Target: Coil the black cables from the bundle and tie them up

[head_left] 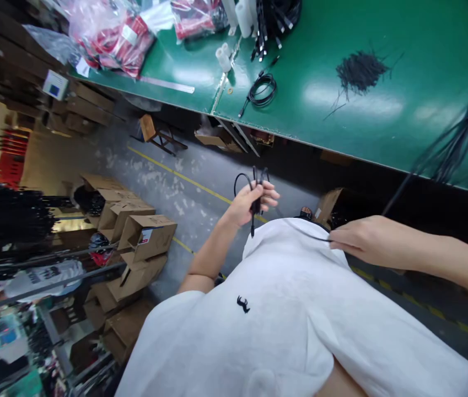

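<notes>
My left hand (247, 204) is closed around a partly coiled black cable (256, 207), thumb pressed over it. Loops stick out above the fingers, and a plug end hangs below the palm. From there a single strand runs across the front of the white shirt to my right hand (360, 238). That hand pinches the strand, its fingers pressed together. Beyond it, the cable rises toward a long bundle of black cables (461, 129) hanging over the edge of the green table (300, 118).
On the table lie a coiled cable (262, 90), a pile of short black ties (361, 71), cables with metal plugs (277, 22), white bottles (244, 17), a ruler (167, 84) and bagged red items (113, 41). Cardboard boxes (146, 237) and a wooden stool (149, 128) stand on the floor.
</notes>
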Demonstrator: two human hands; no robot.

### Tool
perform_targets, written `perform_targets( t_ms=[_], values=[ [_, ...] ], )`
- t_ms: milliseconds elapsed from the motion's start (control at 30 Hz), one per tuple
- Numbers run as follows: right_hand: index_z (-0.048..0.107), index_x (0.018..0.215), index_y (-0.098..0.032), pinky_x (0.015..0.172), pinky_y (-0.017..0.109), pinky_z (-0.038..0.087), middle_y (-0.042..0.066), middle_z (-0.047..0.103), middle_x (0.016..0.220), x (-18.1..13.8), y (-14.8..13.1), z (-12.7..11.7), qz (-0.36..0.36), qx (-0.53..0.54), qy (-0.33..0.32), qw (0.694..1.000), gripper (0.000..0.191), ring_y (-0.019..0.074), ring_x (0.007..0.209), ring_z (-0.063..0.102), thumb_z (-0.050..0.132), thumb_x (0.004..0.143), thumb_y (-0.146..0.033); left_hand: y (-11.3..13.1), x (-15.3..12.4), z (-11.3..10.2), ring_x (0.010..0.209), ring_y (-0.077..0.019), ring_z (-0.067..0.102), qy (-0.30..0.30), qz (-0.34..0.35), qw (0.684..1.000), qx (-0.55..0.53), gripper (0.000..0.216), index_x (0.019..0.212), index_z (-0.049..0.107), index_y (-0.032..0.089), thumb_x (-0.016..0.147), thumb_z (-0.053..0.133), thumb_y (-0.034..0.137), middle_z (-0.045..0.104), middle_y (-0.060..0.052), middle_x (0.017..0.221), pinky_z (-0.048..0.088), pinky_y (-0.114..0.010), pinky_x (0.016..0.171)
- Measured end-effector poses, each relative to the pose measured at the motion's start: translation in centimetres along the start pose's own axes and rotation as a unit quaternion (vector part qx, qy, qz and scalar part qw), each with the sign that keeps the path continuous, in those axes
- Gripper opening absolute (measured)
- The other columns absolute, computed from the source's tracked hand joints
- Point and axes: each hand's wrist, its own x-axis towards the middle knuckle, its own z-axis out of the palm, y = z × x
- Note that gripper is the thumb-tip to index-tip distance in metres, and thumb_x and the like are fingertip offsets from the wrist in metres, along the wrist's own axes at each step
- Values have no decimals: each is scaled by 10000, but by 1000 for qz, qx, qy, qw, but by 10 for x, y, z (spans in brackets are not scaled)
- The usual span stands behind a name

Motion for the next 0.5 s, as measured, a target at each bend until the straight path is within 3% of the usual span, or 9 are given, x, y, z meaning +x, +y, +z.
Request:
perform_targets(
  t_ms=[100,200,333,400,500],
  values=[
    [629,809,-185,595,280,335,66,638,729,35,-23,-13,-42,0,56,998,425,157,649,567,342,1020,-416,-19,2,6,864,-212,756,-78,-65,993,58,374,922,642,130,769,804,431,771,-111,935,595,-272,746],
    [640,804,-197,598,279,307,56,655,745,56,-12,-32,-13,17,151,988,422,159,653,555,364,996,-452,-30,-5,12,881,-243,757,-150,-128,977,76,438,902,659,120,709,840,469,772,-129,896,589,-355,852],
    [672,823,-204,627,275,321,35,675,760,67,18,-39,11,66,210,975,432,156,668,565,415,959,-524,-29,-13,17,658,-193,716,-193,-152,967,72,448,897,680,109,704,838,481,737,-96,727,584,-309,674],
    [679,831,-210,634,267,328,18,679,759,68,27,-35,9,98,215,972,437,147,671,568,429,947,-549,-28,-14,17,486,-135,610,-182,-145,971,60,421,876,676,117,719,825,478,656,-33,578,528,-261,535],
    [678,828,-216,635,255,344,-3,675,736,67,32,-27,4,142,217,966,433,130,656,563,435,940,-557,-28,-13,18,400,-97,503,-136,-144,979,39,358,873,664,127,751,801,435,562,17,505,434,-218,434]
  ],
)
